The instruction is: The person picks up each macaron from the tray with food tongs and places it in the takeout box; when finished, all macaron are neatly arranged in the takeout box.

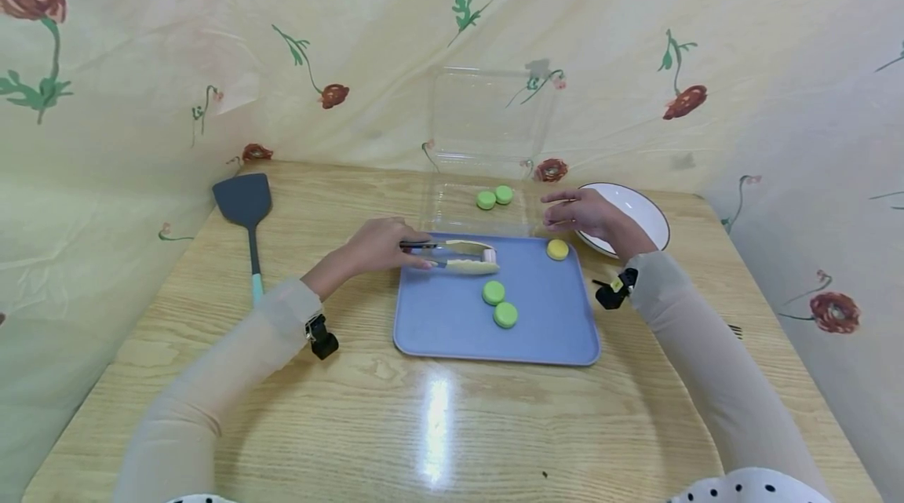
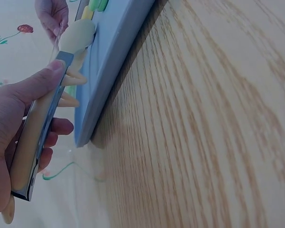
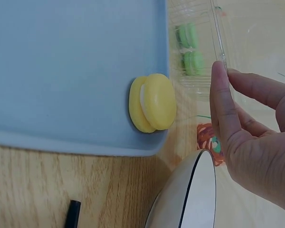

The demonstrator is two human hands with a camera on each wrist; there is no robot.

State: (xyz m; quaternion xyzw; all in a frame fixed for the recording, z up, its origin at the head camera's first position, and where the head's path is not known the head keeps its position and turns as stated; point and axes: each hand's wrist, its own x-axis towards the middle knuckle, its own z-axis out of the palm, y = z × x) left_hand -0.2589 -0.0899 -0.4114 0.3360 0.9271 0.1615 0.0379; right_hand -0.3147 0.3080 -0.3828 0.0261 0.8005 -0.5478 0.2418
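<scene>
My left hand [image 1: 384, 246] grips a pair of tongs [image 2: 38, 137] with cream-coloured tips, held over the left part of the blue tray [image 1: 438, 322]. Between the tips, in the head view, is a small pale pinkish piece [image 1: 489, 255]; its kind is hard to tell. On the tray lie two green macarons [image 1: 499, 304] and a yellow macaron [image 3: 154, 102] near the far right corner. My right hand [image 1: 586, 216] pinches the right edge of a clear plastic container [image 1: 452, 205] behind the tray. Two more green macarons [image 3: 190, 47] sit inside it, its lid standing raised.
A white bowl [image 1: 639, 213] with a dark rim stands to the right, partly under my right hand. On the left lies a dark spatula [image 1: 243, 201] with a mint handle. Fork tines [image 1: 735, 330] peek out beside my right sleeve. Flowered cloth [image 1: 381, 40] hangs behind the table.
</scene>
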